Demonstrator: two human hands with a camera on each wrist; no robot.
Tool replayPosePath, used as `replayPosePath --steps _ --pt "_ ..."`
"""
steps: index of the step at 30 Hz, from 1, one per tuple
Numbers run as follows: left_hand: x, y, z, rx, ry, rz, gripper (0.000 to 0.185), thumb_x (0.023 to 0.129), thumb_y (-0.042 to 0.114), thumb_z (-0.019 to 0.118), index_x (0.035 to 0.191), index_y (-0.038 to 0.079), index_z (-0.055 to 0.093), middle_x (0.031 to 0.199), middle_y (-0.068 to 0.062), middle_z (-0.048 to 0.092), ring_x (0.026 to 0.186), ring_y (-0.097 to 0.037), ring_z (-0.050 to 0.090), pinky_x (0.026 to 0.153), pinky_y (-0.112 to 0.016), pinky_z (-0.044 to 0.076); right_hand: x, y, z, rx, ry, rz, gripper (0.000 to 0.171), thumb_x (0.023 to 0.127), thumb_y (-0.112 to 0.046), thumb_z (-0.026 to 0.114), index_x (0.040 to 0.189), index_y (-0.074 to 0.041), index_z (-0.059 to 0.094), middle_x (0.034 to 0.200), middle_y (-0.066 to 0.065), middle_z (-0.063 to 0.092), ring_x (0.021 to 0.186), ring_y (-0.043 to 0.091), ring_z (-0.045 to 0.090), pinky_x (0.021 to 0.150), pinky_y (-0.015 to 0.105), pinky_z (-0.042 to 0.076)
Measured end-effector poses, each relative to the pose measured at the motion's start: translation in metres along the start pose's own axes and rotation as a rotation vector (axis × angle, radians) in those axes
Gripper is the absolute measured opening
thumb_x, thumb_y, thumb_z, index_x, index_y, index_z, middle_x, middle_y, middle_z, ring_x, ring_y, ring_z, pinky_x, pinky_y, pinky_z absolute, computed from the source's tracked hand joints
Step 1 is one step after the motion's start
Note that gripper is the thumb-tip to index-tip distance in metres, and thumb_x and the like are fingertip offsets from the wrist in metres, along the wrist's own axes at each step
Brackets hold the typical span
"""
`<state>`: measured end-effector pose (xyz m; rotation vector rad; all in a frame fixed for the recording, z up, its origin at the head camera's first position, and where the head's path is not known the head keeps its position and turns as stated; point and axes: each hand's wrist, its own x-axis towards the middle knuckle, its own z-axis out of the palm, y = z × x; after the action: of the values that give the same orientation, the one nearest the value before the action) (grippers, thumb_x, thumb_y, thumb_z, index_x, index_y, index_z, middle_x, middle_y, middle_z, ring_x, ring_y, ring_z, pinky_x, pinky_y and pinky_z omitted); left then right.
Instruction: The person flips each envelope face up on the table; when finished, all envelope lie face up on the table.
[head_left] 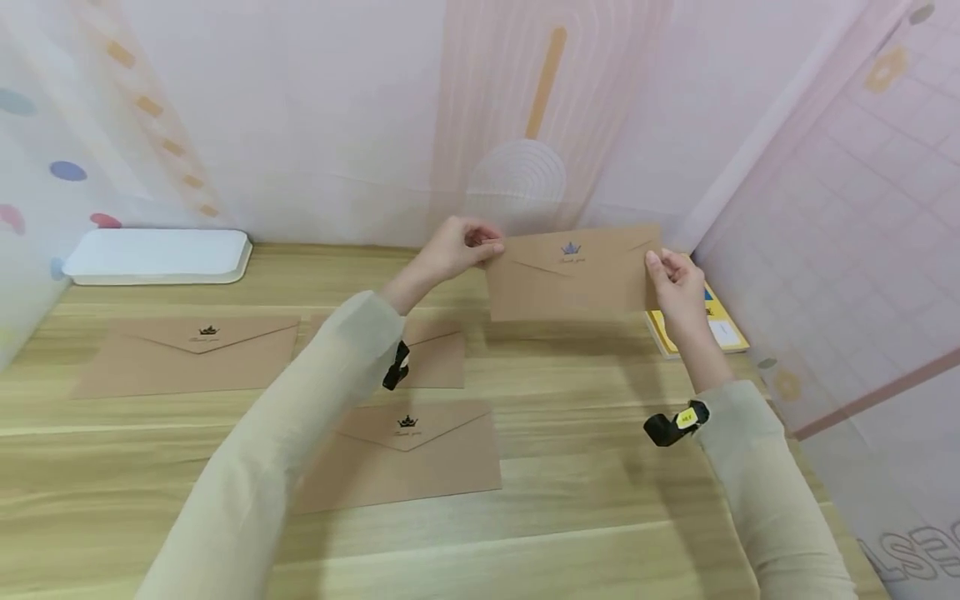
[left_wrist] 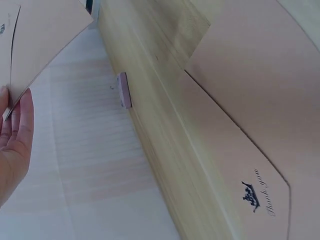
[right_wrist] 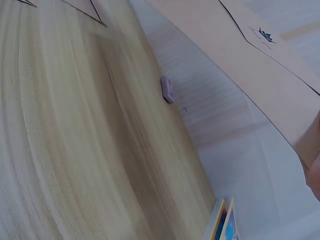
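A brown paper envelope (head_left: pixel 572 287) with a dark crown and small script on its flap is held up above the back of the table. My left hand (head_left: pixel 459 248) pinches its upper left corner between thumb and fingers. On the opposite edge, my right hand (head_left: pixel 677 292) grips it with the thumb in front. In the left wrist view the left hand (left_wrist: pixel 15 145) shows at the envelope's corner. Three matching envelopes lie flat: one at the left (head_left: pixel 187 367), one in the middle (head_left: pixel 438 362) partly behind my left sleeve, one nearer the front (head_left: pixel 420 471).
A white, rounded flat case (head_left: pixel 157 256) lies at the back left. Yellow-edged books or boxes (head_left: pixel 722 327) lie at the back right, partly behind my right hand. A small pinkish block (right_wrist: pixel 166 90) sits at the table's back edge, beside the patterned curtain (head_left: pixel 337 125).
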<state>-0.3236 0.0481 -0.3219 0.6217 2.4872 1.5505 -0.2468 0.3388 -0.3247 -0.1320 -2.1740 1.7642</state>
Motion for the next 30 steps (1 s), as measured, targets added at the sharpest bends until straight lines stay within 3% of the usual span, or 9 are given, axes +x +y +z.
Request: replayPosePath --steps 5,10,14,19,23,27,30 --pt "-0.003 -0.001 -0.003 -0.005 -0.015 -0.049 0.023 0.086 0.010 0.061 0.103 -0.005 0.062 0.082 -0.006 0.060 0.066 -0.008 0.057 0.068 -0.025 0.056 0.003 -0.001 0.000 0.010 -0.091 0.081 0.004 0.091 -0.020 0.054 0.090 -0.016 0.056 0.065 -0.020 0.060 0.069 -0.005 0.054 0.065 0.007 0.045" --pt "-0.005 -0.005 0.001 0.017 -0.058 -0.040 0.019 0.085 0.008 0.062 0.098 -0.006 0.063 0.077 -0.005 0.060 0.063 -0.008 0.056 0.069 -0.030 0.057 0.004 -0.003 -0.014 -0.208 -0.247 0.172 0.041 0.093 -0.022 0.051 0.126 0.001 0.044 0.085 -0.015 0.053 0.080 -0.006 0.048 0.070 0.009 0.045" --pt "-0.008 -0.008 0.012 0.060 -0.163 -0.064 0.018 0.085 0.006 0.063 0.096 -0.007 0.063 0.077 -0.006 0.061 0.062 -0.008 0.057 0.071 -0.031 0.057 0.009 0.003 -0.029 -0.386 -0.447 0.253 0.056 0.093 -0.019 0.051 0.138 0.004 0.028 0.104 0.001 0.047 0.079 -0.005 0.051 0.071 0.017 0.051" --pt "-0.018 -0.011 0.042 0.133 -0.362 -0.134 0.011 0.085 0.002 0.061 0.092 -0.006 0.059 0.073 -0.006 0.059 0.059 -0.009 0.056 0.073 -0.033 0.057 0.010 0.021 -0.049 -0.529 -0.735 0.325 0.057 0.090 -0.007 0.053 0.139 0.003 0.025 0.087 0.005 0.051 0.074 0.009 0.054 0.072 0.032 0.054" --pt "-0.032 -0.013 0.072 0.148 -0.510 -0.196 0.006 0.084 -0.003 0.060 0.087 -0.004 0.056 0.071 -0.005 0.058 0.058 -0.011 0.058 0.068 -0.029 0.058 0.004 0.037 -0.059 -0.635 -0.935 0.402 0.052 0.087 -0.003 0.056 0.132 0.007 0.030 0.075 0.002 0.049 0.069 0.012 0.054 0.069 0.033 0.056" --pt "-0.044 -0.016 0.094 0.169 -0.602 -0.244 0.007 0.083 -0.002 0.062 0.083 -0.003 0.055 0.072 -0.007 0.059 0.060 -0.013 0.061 0.063 -0.024 0.057 -0.003 0.049 -0.062 -0.686 -1.027 0.479 0.048 0.087 -0.001 0.055 0.128 0.011 0.034 0.070 0.001 0.052 0.065 0.010 0.055 0.065 0.031 0.057" --pt "-0.048 -0.017 0.104 0.209 -0.617 -0.252 0.010 0.082 0.001 0.064 0.079 -0.001 0.055 0.073 -0.007 0.060 0.063 -0.017 0.063 0.062 -0.023 0.057 -0.006 0.053 -0.062 -0.697 -1.051 0.526 0.045 0.087 -0.001 0.054 0.127 0.012 0.035 0.070 0.001 0.053 0.064 0.010 0.055 0.063 0.030 0.057"
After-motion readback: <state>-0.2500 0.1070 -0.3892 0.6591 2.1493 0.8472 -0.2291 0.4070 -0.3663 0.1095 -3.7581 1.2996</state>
